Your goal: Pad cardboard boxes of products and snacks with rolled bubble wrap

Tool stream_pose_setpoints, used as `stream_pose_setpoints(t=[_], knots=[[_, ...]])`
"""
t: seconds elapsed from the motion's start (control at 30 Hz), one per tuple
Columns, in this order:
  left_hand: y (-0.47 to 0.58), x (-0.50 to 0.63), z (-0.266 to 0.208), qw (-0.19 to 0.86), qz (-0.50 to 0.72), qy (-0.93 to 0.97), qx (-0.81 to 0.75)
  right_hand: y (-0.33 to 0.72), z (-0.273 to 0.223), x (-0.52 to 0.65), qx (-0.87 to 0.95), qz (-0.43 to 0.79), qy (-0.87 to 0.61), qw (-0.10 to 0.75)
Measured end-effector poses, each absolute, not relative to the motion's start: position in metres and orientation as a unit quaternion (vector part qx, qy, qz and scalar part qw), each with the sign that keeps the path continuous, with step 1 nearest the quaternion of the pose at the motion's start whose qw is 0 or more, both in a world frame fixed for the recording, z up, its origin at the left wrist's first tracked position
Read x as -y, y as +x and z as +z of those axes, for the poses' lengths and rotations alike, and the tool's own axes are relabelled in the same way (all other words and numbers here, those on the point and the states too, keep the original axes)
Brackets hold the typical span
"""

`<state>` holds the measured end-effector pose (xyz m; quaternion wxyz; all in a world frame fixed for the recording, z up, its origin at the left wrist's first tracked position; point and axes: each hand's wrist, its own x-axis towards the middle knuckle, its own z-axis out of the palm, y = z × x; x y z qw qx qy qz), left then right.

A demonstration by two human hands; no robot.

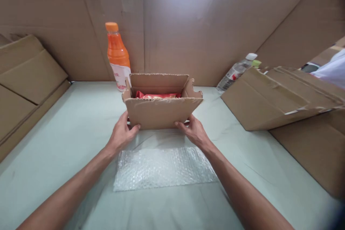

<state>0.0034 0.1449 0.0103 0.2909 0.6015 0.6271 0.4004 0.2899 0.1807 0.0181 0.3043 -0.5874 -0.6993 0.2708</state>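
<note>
Between my two hands is a small open cardboard box (161,114), its top flaps raised. Inside it lies a red packet (160,96), mostly hidden by the front wall. My left hand (123,132) grips the box's lower left corner, thumb on the front face. At the lower right corner, my right hand (193,130) holds it the same way, with the other fingers out of sight behind the side. Nearer to me, a flat sheet of bubble wrap (164,169) rests on the pale green table cover, under and between my forearms.
An orange bottle (118,55) stands behind the box, close to a tall cardboard wall (194,25). To the right, a clear bottle (237,73) leans beside a larger cardboard box (264,100). Another cardboard box (32,75) occupies the left edge.
</note>
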Motion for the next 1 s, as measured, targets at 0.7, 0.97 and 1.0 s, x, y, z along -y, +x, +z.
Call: stream_pose_setpoints(t=[0.7,0.97,1.0], knots=[[-0.036,-0.006,-0.016,0.140,0.266,0.753,-0.586,0.402,0.005,-0.045,0.723,0.170,-0.643,0.186],[0.012,-0.124,0.041,0.078,0.329,0.771,-0.539,0.325,0.010,0.048,0.564,0.527,-0.592,0.233],[0.024,-0.137,0.041,0.080,0.331,0.774,-0.535,0.316,0.006,0.057,0.541,0.557,-0.581,0.243]])
